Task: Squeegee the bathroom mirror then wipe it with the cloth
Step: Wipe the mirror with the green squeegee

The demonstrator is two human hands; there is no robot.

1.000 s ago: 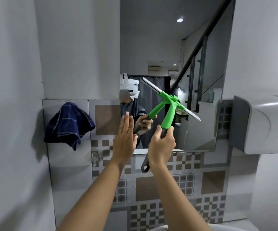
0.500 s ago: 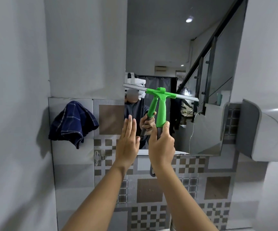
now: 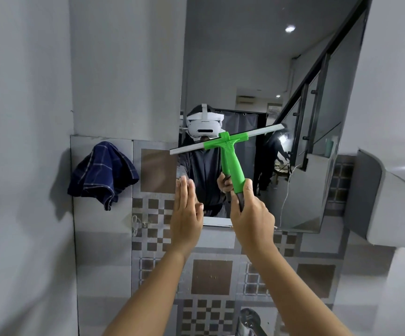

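A tall mirror (image 3: 257, 69) is fixed to the wall ahead. My right hand (image 3: 252, 214) grips the handle of a green squeegee (image 3: 230, 161), whose pale blade lies across the lower left part of the glass, left end lower and reaching past the mirror's left edge. My left hand (image 3: 185, 214) is raised flat, fingers together and straight, at the mirror's lower left corner; whether it touches the glass I cannot tell. A dark blue checked cloth (image 3: 103, 173) hangs on the wall to the left of the mirror.
A grey-white wall dispenser (image 3: 386, 202) juts out at the right, close to the mirror's edge. Patterned brown and grey tiles (image 3: 211, 275) cover the wall below. A chrome tap (image 3: 251, 318) shows at the bottom. A small metal hook (image 3: 136, 223) sits below the cloth.
The squeegee blade has swung from tilting down to the right, through level, to tilting down to the left, and shifted left over the glass. The left hand stayed flat by the mirror's corner.
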